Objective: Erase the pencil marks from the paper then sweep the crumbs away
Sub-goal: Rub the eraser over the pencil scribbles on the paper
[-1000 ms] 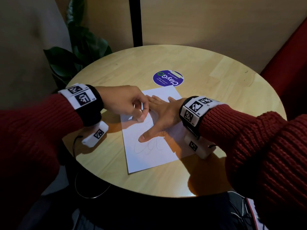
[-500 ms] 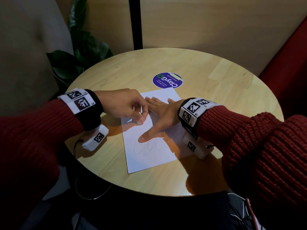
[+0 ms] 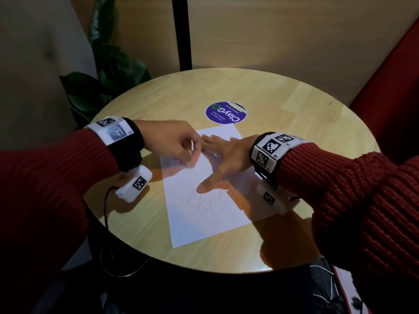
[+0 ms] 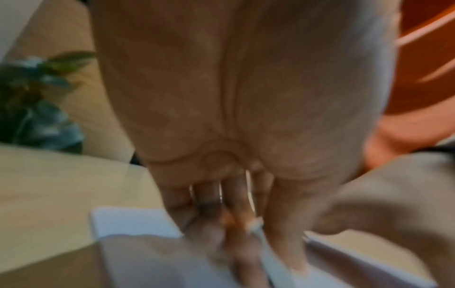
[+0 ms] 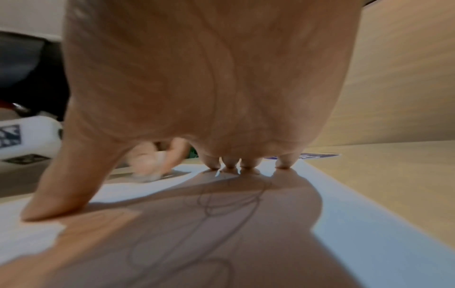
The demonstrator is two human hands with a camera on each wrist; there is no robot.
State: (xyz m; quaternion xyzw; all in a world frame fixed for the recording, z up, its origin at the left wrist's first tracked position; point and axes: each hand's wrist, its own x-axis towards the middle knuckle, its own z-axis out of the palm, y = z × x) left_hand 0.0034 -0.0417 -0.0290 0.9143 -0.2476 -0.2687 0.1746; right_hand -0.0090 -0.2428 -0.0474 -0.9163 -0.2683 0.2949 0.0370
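Note:
A white sheet of paper (image 3: 204,223) lies on the round wooden table (image 3: 294,123), with looping pencil marks (image 3: 204,206) on its near half and more under my right palm (image 5: 209,204). My right hand (image 3: 223,159) lies flat on the sheet, fingers straight and thumb (image 3: 201,188) spread, pressing it down. My left hand (image 3: 179,146) is at the sheet's upper left, motion-blurred, fingers curled and pinching a small white eraser (image 4: 256,226) against the paper. The eraser is mostly hidden by the fingertips.
A round purple sticker (image 3: 225,112) sits on the table just beyond the paper. A leafy plant (image 3: 108,73) stands behind the table on the left, and a red seat (image 3: 396,91) on the right. A black cable (image 3: 106,214) hangs off the near left edge.
My left hand has shifted a little over the sheet's upper left and is now blurred with movement. The right hand stays flat in the same place on the paper.

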